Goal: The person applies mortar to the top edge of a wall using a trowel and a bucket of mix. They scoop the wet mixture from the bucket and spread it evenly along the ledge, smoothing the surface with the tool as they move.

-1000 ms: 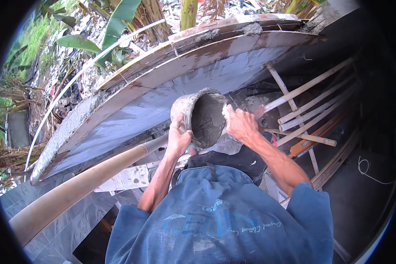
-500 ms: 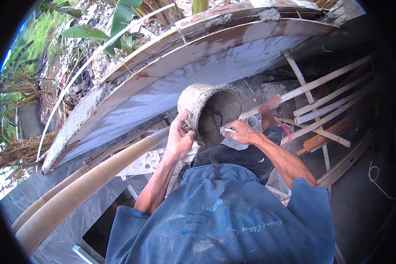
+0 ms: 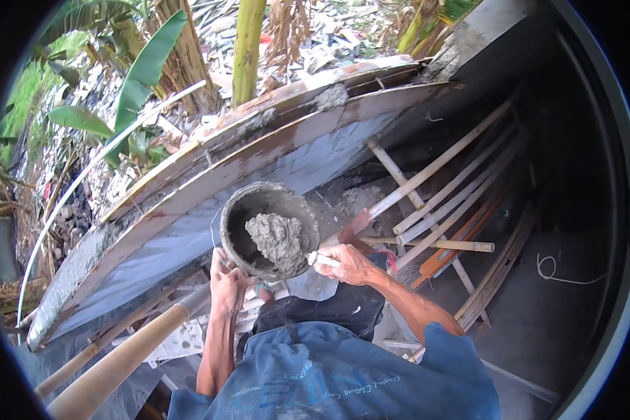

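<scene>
My left hand (image 3: 229,283) grips the near left edge of a round, cement-crusted bucket (image 3: 236,227), its mouth turned up toward me. In my right hand (image 3: 355,264), at the bucket's right rim, is the pale handle of a trowel (image 3: 324,261). A heap of wet grey mortar (image 3: 276,238) sits at the bucket's mouth, on the trowel's side. The mortar covers the blade, so its outline is hidden. The bucket is held above my lap, beside a long formwork wall.
The board-sided formwork wall (image 3: 210,185) curves across ahead, mortar on its top edge. Crossed bamboo poles (image 3: 458,150) fill the right side; a thick bamboo pole (image 3: 129,357) runs in at lower left. My bare foot (image 3: 359,222) rests by the poles. Banana plants (image 3: 143,70) and rubble stand beyond.
The bucket has tipped from lying sideways to mouth-up. Mortar has come up in a heap at its mouth with the trowel. The view has shifted right, showing more ground beyond the wall.
</scene>
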The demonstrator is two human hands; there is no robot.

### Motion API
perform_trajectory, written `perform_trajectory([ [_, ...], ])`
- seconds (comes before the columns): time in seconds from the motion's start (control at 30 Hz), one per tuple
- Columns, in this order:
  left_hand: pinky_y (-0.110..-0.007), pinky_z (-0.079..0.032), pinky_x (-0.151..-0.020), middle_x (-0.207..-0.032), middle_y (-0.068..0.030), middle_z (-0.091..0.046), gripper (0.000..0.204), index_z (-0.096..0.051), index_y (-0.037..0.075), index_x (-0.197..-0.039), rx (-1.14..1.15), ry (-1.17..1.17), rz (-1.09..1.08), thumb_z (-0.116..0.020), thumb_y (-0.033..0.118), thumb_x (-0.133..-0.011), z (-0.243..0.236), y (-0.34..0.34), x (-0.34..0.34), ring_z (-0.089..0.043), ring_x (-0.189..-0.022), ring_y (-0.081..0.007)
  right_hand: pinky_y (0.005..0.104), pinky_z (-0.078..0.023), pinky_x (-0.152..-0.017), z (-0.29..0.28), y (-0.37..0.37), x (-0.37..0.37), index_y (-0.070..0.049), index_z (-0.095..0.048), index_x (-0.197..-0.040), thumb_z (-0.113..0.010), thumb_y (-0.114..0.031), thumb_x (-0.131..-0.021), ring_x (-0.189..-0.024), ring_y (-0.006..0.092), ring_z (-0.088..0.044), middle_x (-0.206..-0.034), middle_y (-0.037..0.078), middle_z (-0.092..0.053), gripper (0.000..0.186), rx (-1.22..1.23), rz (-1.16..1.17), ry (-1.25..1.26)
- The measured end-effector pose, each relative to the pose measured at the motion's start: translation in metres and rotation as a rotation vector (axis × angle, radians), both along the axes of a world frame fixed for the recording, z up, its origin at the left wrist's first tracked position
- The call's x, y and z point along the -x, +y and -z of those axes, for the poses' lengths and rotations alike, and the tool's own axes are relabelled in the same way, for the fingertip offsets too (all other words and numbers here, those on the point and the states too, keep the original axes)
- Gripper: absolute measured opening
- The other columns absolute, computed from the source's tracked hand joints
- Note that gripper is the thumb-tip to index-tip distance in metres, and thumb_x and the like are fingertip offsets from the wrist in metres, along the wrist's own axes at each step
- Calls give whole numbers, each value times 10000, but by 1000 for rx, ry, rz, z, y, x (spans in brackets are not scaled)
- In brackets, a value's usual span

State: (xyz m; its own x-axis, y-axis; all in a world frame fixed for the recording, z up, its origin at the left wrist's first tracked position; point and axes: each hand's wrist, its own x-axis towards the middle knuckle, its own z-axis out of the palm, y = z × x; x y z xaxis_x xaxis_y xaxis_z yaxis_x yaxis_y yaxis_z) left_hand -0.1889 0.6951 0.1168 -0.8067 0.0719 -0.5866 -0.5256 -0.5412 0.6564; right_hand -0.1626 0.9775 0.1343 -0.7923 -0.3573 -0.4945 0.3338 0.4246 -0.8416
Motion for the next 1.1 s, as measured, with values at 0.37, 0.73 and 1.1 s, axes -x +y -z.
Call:
perform_trajectory([
  [0.37, -324, -594, -514, -1003, -142, -563, 506, -421, 59, -1134, -76, -10, -62, -356, -181, -693, 38, 71, 19, -550, -602, -119, 225, -443, -450, -70, 219, 146, 26, -591, -1086, -574, -267, -962, -543, 79, -534, -685, 21, -547, 318, 403, 612, 90],
  [0.73, -248, -517, -439, -897, -49, -596, 504, -471, 84, -1092, 38, -91, 50, -390, -178, -668, 76, 92, 11, -568, -612, -113, 248, -374, -450, -20, 343, 245, 120, -524, -1191, -422, -411, -1010, -520, 121, -416, -683, 52, -492, 570, 1412, 941, 321],
  [1.1, -280, -511, -523, -1061, -109, -624, 678, -392, 12, -1370, 199, -8, 218, -506, -170, -726, 41, 47, 6, -632, -743, -179, 305, -471, -505, -43, 84, 8, -89, -524, -1123, -578, -223, -978, -608, 133, -580, -712, 27, -543, 205, 511, 834, -7],
])
